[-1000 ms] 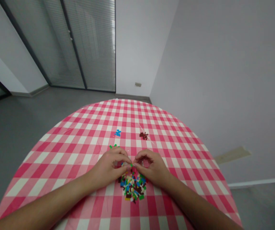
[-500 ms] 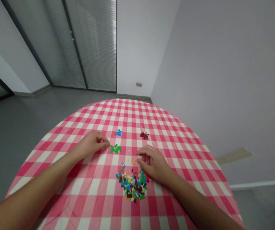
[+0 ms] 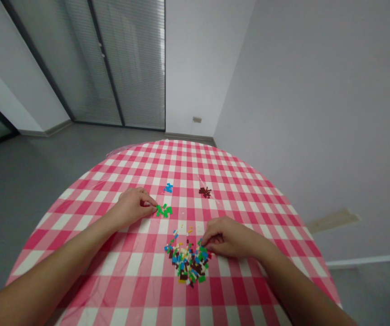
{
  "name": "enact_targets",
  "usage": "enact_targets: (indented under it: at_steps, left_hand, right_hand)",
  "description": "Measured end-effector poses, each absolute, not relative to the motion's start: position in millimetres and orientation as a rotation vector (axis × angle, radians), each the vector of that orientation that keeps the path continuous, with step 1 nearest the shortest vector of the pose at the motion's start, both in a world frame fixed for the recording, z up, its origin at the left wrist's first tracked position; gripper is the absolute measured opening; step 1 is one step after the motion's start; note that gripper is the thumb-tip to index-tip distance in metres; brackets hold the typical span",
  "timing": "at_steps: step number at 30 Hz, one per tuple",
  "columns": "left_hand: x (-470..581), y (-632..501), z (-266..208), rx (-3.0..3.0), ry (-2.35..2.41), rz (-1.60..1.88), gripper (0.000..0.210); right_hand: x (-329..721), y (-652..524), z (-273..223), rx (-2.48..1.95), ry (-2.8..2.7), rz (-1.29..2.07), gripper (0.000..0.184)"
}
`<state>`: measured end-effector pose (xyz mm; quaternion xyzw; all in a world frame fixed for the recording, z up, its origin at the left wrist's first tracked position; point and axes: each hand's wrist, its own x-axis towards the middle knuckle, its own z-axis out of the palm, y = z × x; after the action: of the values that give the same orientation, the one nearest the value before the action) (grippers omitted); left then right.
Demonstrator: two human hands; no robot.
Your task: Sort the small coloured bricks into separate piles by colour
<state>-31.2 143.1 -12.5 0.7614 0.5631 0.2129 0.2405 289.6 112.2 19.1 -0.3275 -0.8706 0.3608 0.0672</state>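
My left hand is pinched at the left edge of a small pile of green toy building bricks; a tiny green brick at its fingertips merges visually with that pile. Lower right, my right hand has thumb and forefinger pressed together at the upper right edge of a larger mixed heap of toy building bricks. Blue, green, white, brown and yellow pieces make up this heap. Whatever lies between the right fingertips is too small to make out.
Beyond the green pile lies a small group of blue bricks, with dark brown bricks to its right. A red-and-white checked cloth covers the round table. A few loose pieces lie above the mixed heap. Walls and a glass partition stand behind.
My left hand has shifted slightly right and down, bringing its green brick to the green pile. My right hand has moved down and right, its fingers closing at the mixed heap's edge.
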Motion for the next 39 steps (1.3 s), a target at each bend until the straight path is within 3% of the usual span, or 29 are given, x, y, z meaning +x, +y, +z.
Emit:
enact_targets:
  at_steps: [7, 19, 27, 34, 39]
  left_hand:
    - [-26.9, 140.9, -11.7, 2.136, 1.624, 0.554, 0.016]
    - [-26.2, 139.1, -12.7, 2.173, 1.632, 0.673, 0.025]
    - [-4.3, 122.2, -5.2, 2.206, 1.49, 0.822, 0.024]
    - [32.5, 89.1, -2.1, 2.29, 1.06, 0.752, 0.029]
    - [45.2, 77.8, -2.4, 2.334, 0.906, 0.694, 0.026]
  right_hand:
    - [285.9, 111.0, 15.9, -0.926, -2.682, 1.078, 0.033]
    - [283.4, 108.6, 21.0, -0.939, -2.777, 1.033, 0.023]
    - [282.5, 107.5, 22.7, -1.063, -2.768, 0.998, 0.017]
    - [285.0, 109.5, 16.3, -0.922, -2.72, 1.043, 0.029]
    - [284.8, 110.5, 15.0, -0.959, -2.735, 1.035, 0.019]
